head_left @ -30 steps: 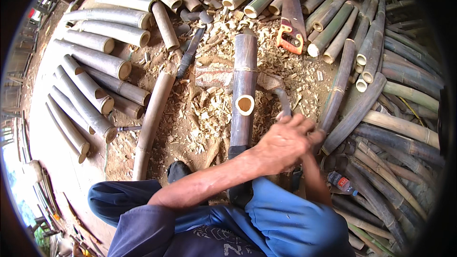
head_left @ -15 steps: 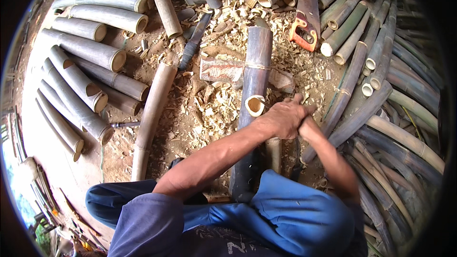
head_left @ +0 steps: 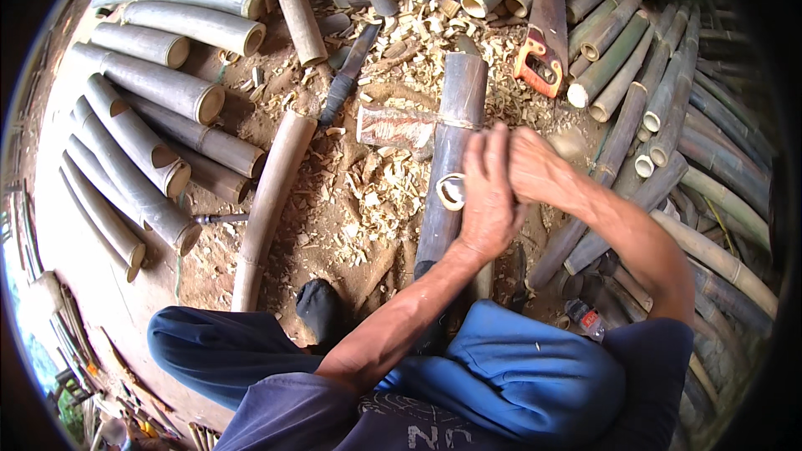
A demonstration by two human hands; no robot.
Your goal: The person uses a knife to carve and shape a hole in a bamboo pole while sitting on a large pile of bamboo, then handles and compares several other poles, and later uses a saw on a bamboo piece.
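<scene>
We look down on a dirt ground (head_left: 215,271) with a heap of bamboo lengths (head_left: 718,259) filling the right side and a row of cut bamboo tubes (head_left: 159,86) along the left. A loose tube (head_left: 271,209) lies apart from that row, nearer the middle. Between the person's blue-clad legs (head_left: 526,359) and the far chips, we find the holed bamboo tube (head_left: 449,150), running near to far, its far part across a wooden block (head_left: 393,128). A saw (head_left: 547,29) with an orange handle lies far right; a knife (head_left: 349,73) with a wrapped grip lies far left of the holed tube.

We see the left hand (head_left: 491,209) over the tube's right edge, fingers stretched forward and blurred; whether they close on anything, we cannot tell. The right hand (head_left: 535,169) meets it from the right, its fingers mostly hidden, so we cannot tell their state either. A plastic bottle (head_left: 586,319) lies near right. The pale-rimmed hole (head_left: 451,192) sits just left of the left hand, and wood chips (head_left: 372,200) litter the ground.
</scene>
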